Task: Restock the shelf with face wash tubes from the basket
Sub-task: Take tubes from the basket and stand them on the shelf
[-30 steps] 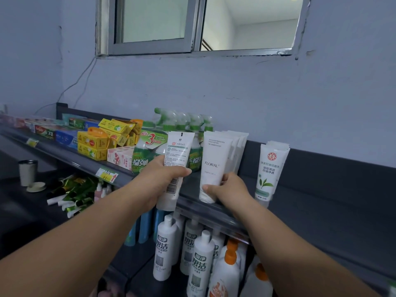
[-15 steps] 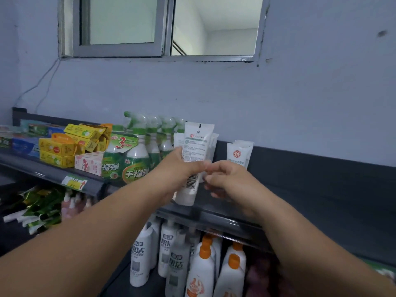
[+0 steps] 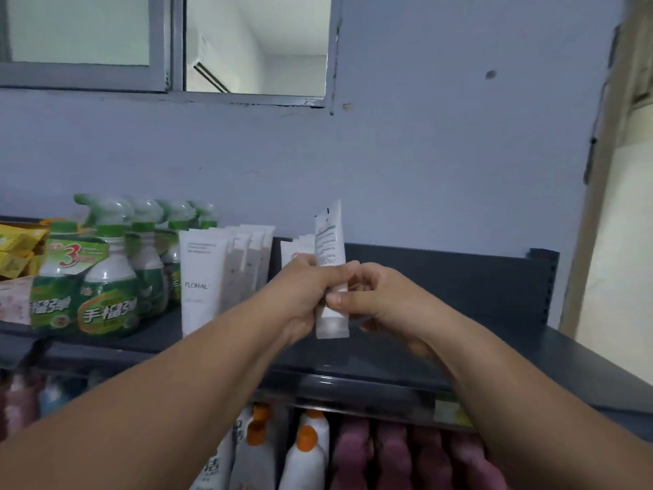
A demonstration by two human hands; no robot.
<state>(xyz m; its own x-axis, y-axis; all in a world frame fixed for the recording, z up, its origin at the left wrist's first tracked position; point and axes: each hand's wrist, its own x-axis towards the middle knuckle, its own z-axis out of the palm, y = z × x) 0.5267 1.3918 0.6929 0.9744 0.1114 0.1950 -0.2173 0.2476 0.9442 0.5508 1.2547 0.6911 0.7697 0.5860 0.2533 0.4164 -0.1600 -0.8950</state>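
A white face wash tube (image 3: 330,242) stands upright, cap down, just above the dark top shelf (image 3: 441,351). My left hand (image 3: 304,295) grips its lower half from the left. My right hand (image 3: 374,298) pinches the same tube from the right, thumb on its front. Behind my left hand stand a few tubes with a red logo (image 3: 293,251), mostly hidden. A row of white FLORAL tubes (image 3: 203,281) stands further left. No basket is in view.
Green spray bottles (image 3: 106,277) and yellow boxes (image 3: 14,249) fill the shelf's left part. Bare shelf surface lies to the right of my hands, up to the end panel (image 3: 542,288). White and pink bottles (image 3: 307,454) stand on the lower shelf. A window is above.
The view has swung right. My left hand carried the tube right, past the FLORAL row, to the red-logo tubes. My right hand left the FLORAL tube and now pinches the held tube.
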